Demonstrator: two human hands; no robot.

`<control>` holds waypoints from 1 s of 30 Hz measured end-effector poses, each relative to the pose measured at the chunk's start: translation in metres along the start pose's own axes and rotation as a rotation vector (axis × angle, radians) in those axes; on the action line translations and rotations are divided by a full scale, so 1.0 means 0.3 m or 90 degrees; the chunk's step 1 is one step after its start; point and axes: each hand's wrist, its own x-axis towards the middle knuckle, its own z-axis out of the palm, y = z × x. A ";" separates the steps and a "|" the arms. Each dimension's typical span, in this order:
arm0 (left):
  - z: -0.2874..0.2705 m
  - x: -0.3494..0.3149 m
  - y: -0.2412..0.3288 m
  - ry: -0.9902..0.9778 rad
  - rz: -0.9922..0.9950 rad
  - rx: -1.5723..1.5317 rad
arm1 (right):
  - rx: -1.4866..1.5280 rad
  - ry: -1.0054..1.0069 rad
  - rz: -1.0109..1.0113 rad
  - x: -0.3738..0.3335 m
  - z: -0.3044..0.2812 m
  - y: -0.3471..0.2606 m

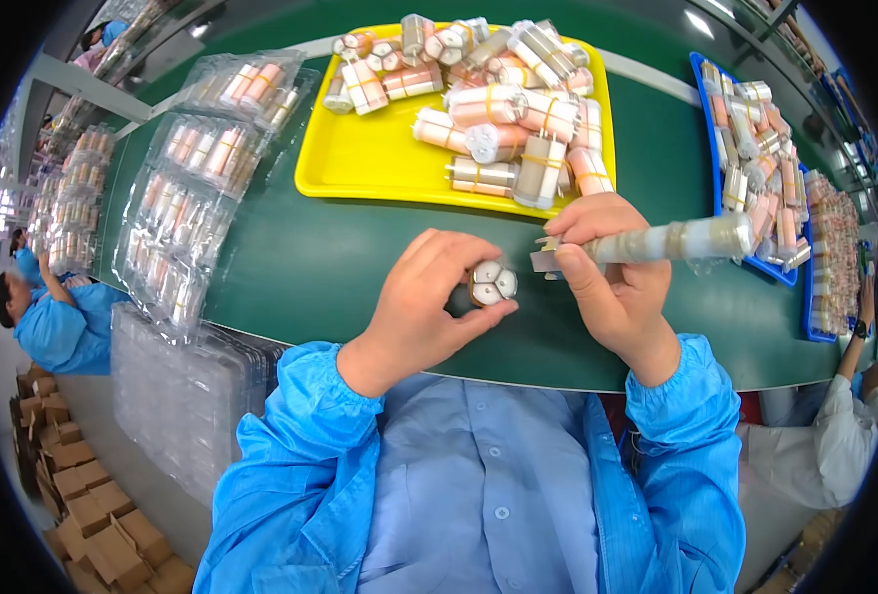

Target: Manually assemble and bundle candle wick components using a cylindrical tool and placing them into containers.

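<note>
My left hand (424, 297) is curled around a bundle of three small cylinders (491, 283), held upright with its white round ends facing up. My right hand (612, 272) grips a long tool (672, 241) whose thick handle is wrapped in whitish and yellowish tape. A flat metal piece (545, 260) juts from the tool's left end, close to the bundle but apart from it. The exact kind of tool cannot be made out. Beyond both hands lies a yellow tray (360, 168) with many similar pink, white and grey banded bundles (488, 104) heaped mostly toward its right.
Clear plastic blister trays (187, 203) filled with bundles stand at left on the green table (310, 267). More clear trays (187, 396) are stacked below its edge. Blue trays (771, 262) of bundles sit at right. Cardboard boxes (93, 495) and a co-worker (63, 317) are farther left.
</note>
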 end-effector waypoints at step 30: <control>0.016 -0.044 -0.030 -0.017 -0.029 -0.182 | 0.061 -0.014 0.078 -0.029 0.061 -0.009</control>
